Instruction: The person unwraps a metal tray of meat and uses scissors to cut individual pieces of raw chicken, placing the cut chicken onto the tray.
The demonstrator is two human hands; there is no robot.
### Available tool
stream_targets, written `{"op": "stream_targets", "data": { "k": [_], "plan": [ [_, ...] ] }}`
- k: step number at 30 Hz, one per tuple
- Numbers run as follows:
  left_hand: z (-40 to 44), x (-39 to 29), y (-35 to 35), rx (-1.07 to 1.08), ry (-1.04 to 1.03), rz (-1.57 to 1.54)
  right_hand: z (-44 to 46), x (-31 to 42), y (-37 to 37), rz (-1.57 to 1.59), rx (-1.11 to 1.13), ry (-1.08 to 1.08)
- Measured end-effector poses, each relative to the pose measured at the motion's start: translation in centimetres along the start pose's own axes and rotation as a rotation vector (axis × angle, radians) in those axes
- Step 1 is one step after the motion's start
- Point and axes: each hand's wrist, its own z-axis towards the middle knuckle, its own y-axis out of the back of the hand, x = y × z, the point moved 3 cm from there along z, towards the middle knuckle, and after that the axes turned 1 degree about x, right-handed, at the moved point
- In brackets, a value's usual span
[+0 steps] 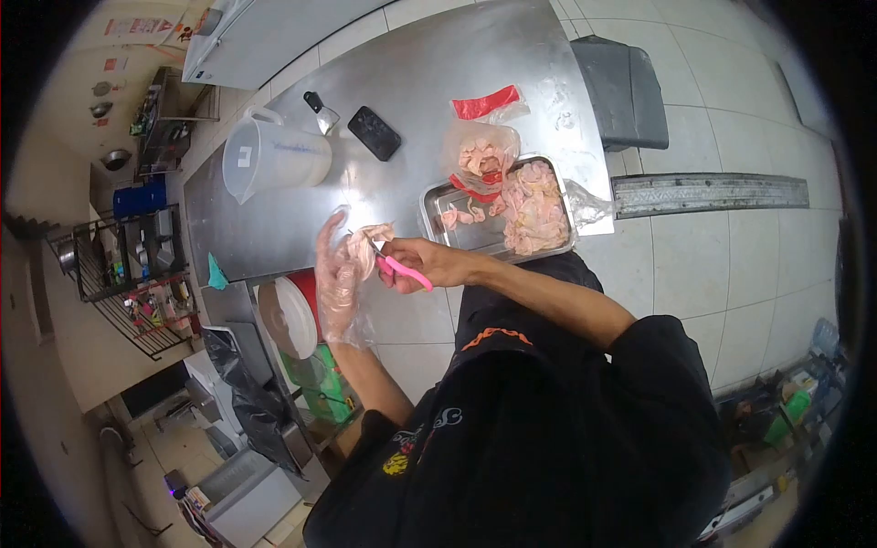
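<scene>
A jug [279,160] stands on the tabletop [438,55], at ten o'clock from the hands. The gloved left hand [338,279] pinches a raised piece of meat [363,256] in its fingers; the right hand [437,260] wraps its fingers round pink-handled scissors [405,271], blades at that piece, which seems midway through being worked. Toward two o'clock, a tray [480,237] carries loose pieces [470,216] at its nine o'clock side and a heap [536,210] at three; a bag [480,151] at twelve holds more. Which are done or left, I cannot tell.

Limp, pale-pink meat piece [363,252] against slanting pink-handled tool [404,270]
</scene>
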Motion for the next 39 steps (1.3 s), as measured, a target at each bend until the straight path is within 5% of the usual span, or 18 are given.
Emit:
{"op": "stream_targets", "data": {
  "k": [5, 7, 10, 14, 16, 19, 23, 25, 29, 35, 39],
  "plan": [
    [1.5, 3.8, 1.4, 0.3, -0.062, -0.269, -0.1, 1.9, -1.2, -0.075, 0.043, -0.064],
    [1.7, 5.5, 2.2, 0.119, -0.042, -0.24, -0.3, 2.4, -1.3, 0.006, -0.067, -0.018],
    [1.8, 6.9, 1.8, -0.026, -0.304, 0.177, -1.1, 1.3, 0.1, -0.081, -0.189, -0.141],
    [2.1, 6.5, 1.2, 0.15, -0.256, 0.409, -1.6, 0.7, 0.1, -0.125, -0.31, -0.131],
    [1.9, 6.6, 0.6, -0.018, -0.46, 0.92, -1.2, 1.5, -0.7, 0.103, -0.376, 0.004],
    [1.8, 5.7, 0.1, 0.044, -0.628, 1.024, -1.6, 0.9, 0.2, -0.032, -0.39, -0.109],
    [2.2, 6.3, 0.2, -0.011, -0.577, 0.899, -1.5, 0.8, 0.3, -0.095, -0.466, -0.082],
    [2.6, 5.4, -0.8, 0.142, -0.585, 0.811, -0.9, 1.3, 0.1, 0.065, -0.451, 0.038],
    [1.7, 8.5, 1.5, -0.047, -0.757, 1.177, -1.7, 0.5, 1.2, -0.141, -0.463, -0.133],
    [1.8, 7.8, 0.8, 0.1, -0.783, 1.131, -1.4, 0.6, 0.9, -0.036, -0.447, 0.01],
    [1.6, 9.0, 1.0, 0.066, -0.872, 1.22, -2.1, 0.4, 1.2, -0.162, -0.498, -0.086]
  ]
}}
